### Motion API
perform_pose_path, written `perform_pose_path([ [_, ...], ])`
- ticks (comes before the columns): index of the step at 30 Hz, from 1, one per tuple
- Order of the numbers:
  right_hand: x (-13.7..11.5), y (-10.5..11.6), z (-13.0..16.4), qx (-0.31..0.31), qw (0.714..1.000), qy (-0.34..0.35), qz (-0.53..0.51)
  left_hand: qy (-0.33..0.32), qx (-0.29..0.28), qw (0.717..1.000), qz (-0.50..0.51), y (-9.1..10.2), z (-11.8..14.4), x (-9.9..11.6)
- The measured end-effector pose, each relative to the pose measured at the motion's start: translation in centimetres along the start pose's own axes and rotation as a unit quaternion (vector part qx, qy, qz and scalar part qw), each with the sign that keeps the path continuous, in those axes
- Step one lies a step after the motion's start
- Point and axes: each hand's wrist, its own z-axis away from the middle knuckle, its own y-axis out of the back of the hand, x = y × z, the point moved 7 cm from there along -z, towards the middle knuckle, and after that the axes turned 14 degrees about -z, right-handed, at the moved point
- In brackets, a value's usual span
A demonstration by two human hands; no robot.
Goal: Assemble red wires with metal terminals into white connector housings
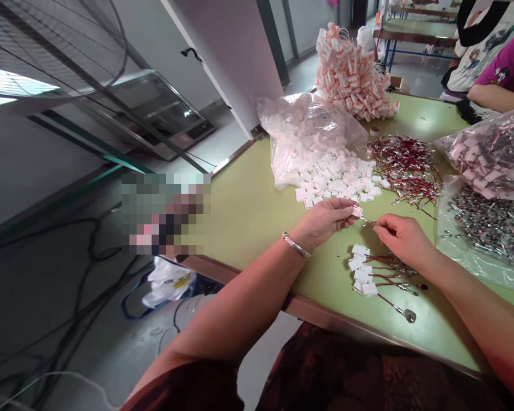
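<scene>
My left hand (325,220) pinches a small white plastic connector (357,212) between thumb and fingers above the green table (248,211). My right hand (400,237) grips a thin red wire with a metal terminal (368,224), its tip close to the connector. Just below my hands lies a small group of finished pieces (366,274), white connectors with red wires attached.
A heap of loose white connectors (338,180) spills from a clear bag (308,131). Red wires (406,165) lie beyond it. Clear bags of parts (488,154) sit at the right. A bundle of pink-white pieces (351,74) stands at the back. Another person's arm (497,94) rests at the far right.
</scene>
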Motion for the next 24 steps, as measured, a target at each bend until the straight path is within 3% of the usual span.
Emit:
perform_pose_path([
  [4, 0.3, 0.5, 0.0, 0.013, 1.0, -0.016, -0.011, -0.014, -0.007, 0.998, -0.053, -0.2, 0.3, 0.3],
  [9, -0.4, 0.3, 0.2, -0.012, 0.996, -0.004, 0.09, -0.06, 0.003, 0.975, -0.214, -0.9, 0.6, 1.1],
  [16, -0.2, 0.0, 0.3, 0.003, 0.994, 0.024, 0.11, -0.031, -0.047, 0.984, -0.166, -3.1, 0.6, -0.9],
  [19, 0.1, 0.1, 0.1, -0.005, 0.992, 0.024, 0.125, -0.023, -0.048, 0.979, -0.199, -3.7, 0.8, -1.4],
  [22, 0.3, -0.1, 0.1, -0.038, 0.989, 0.013, 0.141, -0.047, -0.042, 0.954, -0.294, -3.4, 0.9, -0.6],
  [24, 0.1, -0.1, 0.3, -0.044, 0.991, 0.017, 0.124, -0.106, 0.015, 0.915, -0.39, -2.2, 0.9, 1.1],
])
